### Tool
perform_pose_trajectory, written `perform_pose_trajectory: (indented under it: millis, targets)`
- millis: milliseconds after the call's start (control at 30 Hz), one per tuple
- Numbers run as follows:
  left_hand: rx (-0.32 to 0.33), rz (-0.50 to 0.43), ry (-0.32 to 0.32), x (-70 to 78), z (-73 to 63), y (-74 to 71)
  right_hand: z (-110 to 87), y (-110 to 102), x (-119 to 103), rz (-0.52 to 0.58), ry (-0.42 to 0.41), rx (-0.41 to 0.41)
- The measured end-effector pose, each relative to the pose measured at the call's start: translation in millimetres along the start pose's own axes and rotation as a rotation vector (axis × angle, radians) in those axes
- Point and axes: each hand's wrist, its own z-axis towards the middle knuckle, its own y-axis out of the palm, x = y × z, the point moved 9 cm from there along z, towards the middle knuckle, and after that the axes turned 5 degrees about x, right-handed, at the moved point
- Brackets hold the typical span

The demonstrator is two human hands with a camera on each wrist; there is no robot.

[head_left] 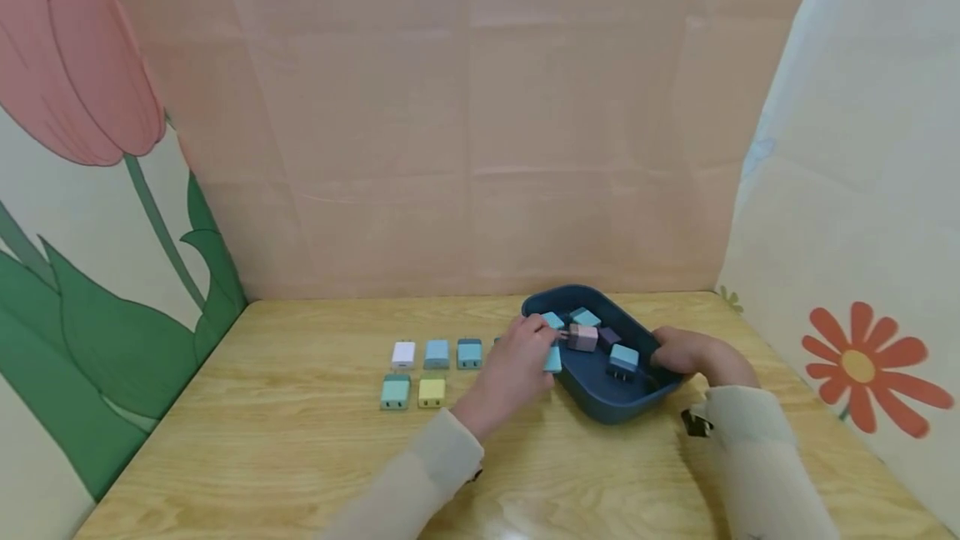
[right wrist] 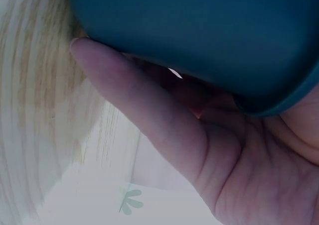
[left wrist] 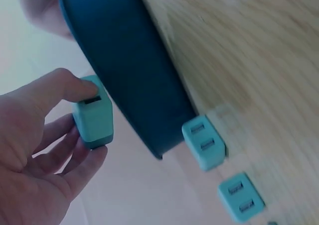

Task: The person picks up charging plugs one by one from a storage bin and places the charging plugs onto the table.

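Note:
My left hand (head_left: 510, 369) pinches a light teal USB charger (left wrist: 94, 113) between thumb and fingers, beside the near left rim of a dark blue plastic bin (head_left: 611, 411). Inside the bin lie several chargers: a pink one (head_left: 582, 337) with its prongs towards the left hand, a dark purple one (head_left: 609, 337), a blue one (head_left: 623, 359) and light blue ones (head_left: 585, 317). My right hand (head_left: 693, 354) grips the bin's right end, its thumb (right wrist: 134, 100) along the outer wall.
Left of the bin, chargers stand on the wooden table (head_left: 262, 440) in two rows: white (head_left: 403, 355), blue (head_left: 437, 354) and another blue (head_left: 469, 353) behind, green (head_left: 395, 392) and yellow (head_left: 432, 392) in front. My left hand partly covers the back row. A pink backdrop (head_left: 465, 148) rises behind.

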Motion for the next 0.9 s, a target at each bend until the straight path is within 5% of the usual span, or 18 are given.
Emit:
perform_pose_trajectory:
  millis: [333,667,900]
  targets:
    - [-0.075,-0.046,-0.075,-24.5,-12.0,-12.5,-0.7,-1,-2,0.002,0.001,-0.002]
    - [-0.085,-0.040,-0.058,-38.3,-19.9,-16.7,0.1,2,-1,-0.002,0.003,-0.014]
    - [-0.139,-0.050,-0.101,-48.8,-22.5,-16.2,0.7,0,2,-0.015,0.008,-0.013]
